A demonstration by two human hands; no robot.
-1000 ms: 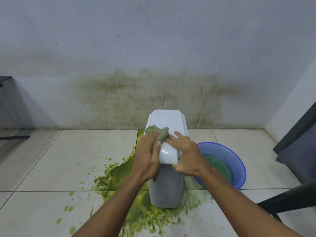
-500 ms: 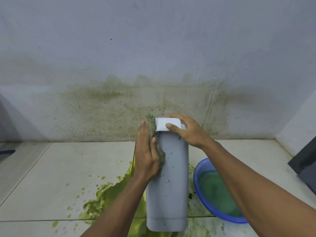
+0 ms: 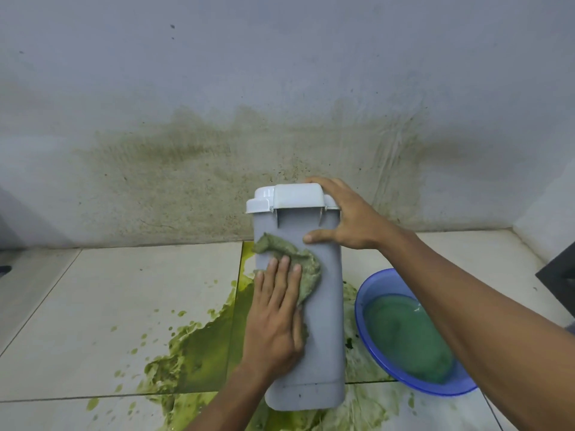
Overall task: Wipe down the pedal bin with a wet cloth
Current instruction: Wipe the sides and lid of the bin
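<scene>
Against smooth plastic pedal bin (image 3: pixel 323 321), left hand (image 3: pixel 275 318) presses crumpled cloth (image 3: pixel 306 269).

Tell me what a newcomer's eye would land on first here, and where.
A bright green spill spreads over the floor around the grey pedal bin. On its front the left hand presses a green-stained cloth flat, while the right hand grips its top corner. A blue basin of greenish water sits to its right.

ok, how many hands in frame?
2. The left hand lies flat on the cloth against the pedal bin's near face; the right hand grips its upper right corner by the lid. None appears hidden.
</scene>
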